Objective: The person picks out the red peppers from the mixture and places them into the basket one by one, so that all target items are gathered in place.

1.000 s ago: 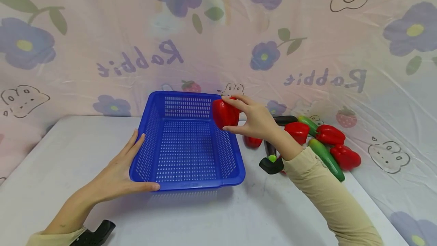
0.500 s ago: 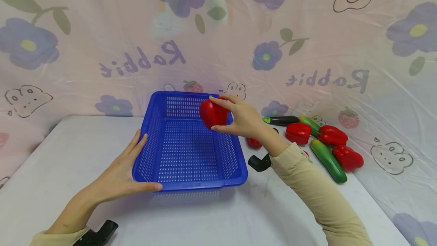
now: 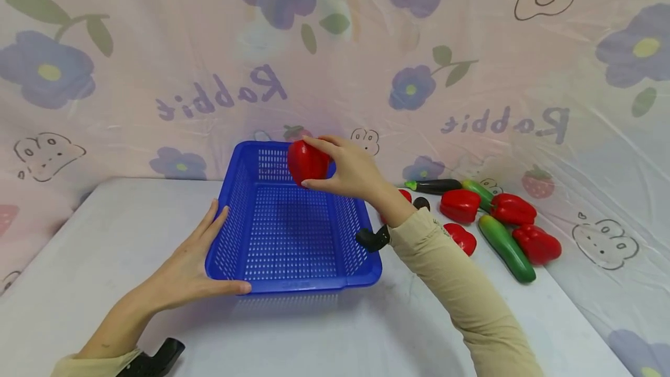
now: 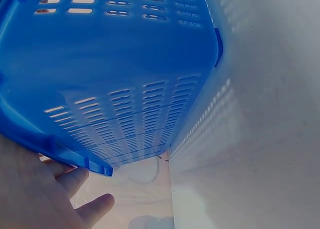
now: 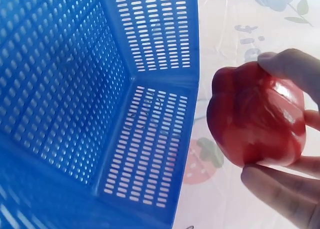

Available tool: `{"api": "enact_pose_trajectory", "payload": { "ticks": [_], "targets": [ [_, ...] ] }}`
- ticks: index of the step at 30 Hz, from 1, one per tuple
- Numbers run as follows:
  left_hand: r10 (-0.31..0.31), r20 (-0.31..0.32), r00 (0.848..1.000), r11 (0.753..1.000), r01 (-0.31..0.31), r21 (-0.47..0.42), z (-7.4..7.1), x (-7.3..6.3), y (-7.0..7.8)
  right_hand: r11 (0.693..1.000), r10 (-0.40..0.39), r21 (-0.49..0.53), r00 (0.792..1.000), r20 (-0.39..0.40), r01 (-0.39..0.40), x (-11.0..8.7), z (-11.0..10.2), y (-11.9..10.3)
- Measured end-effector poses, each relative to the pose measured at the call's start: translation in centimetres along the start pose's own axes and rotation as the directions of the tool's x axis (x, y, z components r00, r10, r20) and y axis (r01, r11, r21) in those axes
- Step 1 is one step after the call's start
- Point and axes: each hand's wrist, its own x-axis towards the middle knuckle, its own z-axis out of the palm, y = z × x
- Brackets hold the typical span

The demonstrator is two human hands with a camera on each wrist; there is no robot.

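Observation:
A red bell pepper (image 3: pixel 307 163) is held between the thumb and fingers of my right hand (image 3: pixel 352 169), above the back part of a blue plastic basket (image 3: pixel 293 285). In the right wrist view the pepper (image 5: pixel 257 116) appears beside the basket's rim, thumb and fingertips on opposite sides of it. My left hand (image 3: pixel 183 266) rests on the basket's near left corner, its thumb along the front rim and its fairly straight fingers at the left side. The left wrist view shows the spread fingers (image 4: pixel 75 181) next to the rim. No vegetables show inside the basket.
Right of the basket on the white table (image 3: pixel 141 214) lie several red bell peppers (image 3: pixel 460 205), green cucumbers (image 3: pixel 506 248) and a dark eggplant (image 3: pixel 434 186). One pepper is partly behind my right forearm. A patterned cloth (image 3: pixel 335 45) hangs behind the table.
My right hand has carried the red bell pepper left, from the basket's right rim to over its back part. My left hand has stayed on the corner.

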Motion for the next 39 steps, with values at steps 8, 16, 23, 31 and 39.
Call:
{"api": "enact_pose_trajectory", "payload": {
  "ticks": [8, 16, 23, 31, 39],
  "targets": [
    [0.001, -0.001, 1.000, 1.000, -0.001, -0.012, 0.1, 0.0, 0.0, 0.997, 0.049, 0.055, 0.999, 0.006, -0.050, 1.4, 1.2, -0.5],
    [-0.010, 0.000, 1.000, 1.000, 0.010, -0.010, 0.0, 0.0, 0.0, 0.990, 0.079, 0.118, 0.997, -0.014, -0.077, 3.0, 2.6, -1.2],
    [-0.017, 0.002, 1.000, 1.000, 0.017, -0.011, 0.2, -0.1, 0.1, 0.983, 0.131, 0.127, 0.991, 0.015, -0.132, 4.0, 4.0, -1.6],
    [-0.006, 0.004, 1.000, 1.000, 0.007, -0.023, 0.6, -0.1, 0.1, 0.984, 0.148, 0.106, 0.989, -0.010, -0.146, 4.4, 6.1, -1.7],
    [-0.003, -0.004, 1.000, 1.000, 0.003, -0.019, 0.5, -0.2, -0.1, 0.984, 0.160, 0.071, 0.987, 0.015, -0.161, 5.1, 7.9, -1.7]
  ]
}}
